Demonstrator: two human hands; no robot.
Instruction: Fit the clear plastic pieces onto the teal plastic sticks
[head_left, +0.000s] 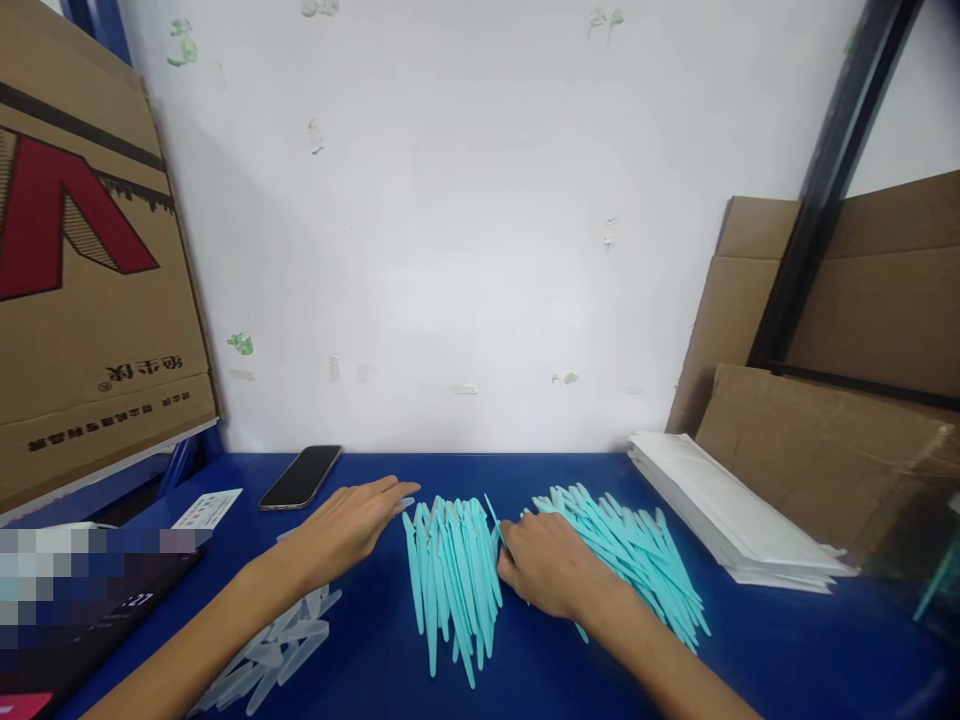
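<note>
My left hand (364, 515) is closed at the fingertips on a small translucent plastic sleeve (406, 504), just left of the middle pile. Below my left wrist lies a heap of similar translucent sleeves (289, 640), partly hidden by the forearm. My right hand (551, 562) pinches a slim turquoise stick (492, 510), its thin end pointing up and left. Between the hands, a pile of tapered turquoise sticks (454, 580) lies roughly lengthwise on the table. Under and beyond my right hand spreads a second pile of turquoise sticks (637, 550), lying slantwise.
On the blue table (360, 660) a phone (301, 477) lies at the back left, near a white card (208, 508). A dark screen (112, 620) is at the left edge. White padded envelopes (735, 510) are stacked right, beside cardboard (817, 450). A large carton (82, 350) stands left.
</note>
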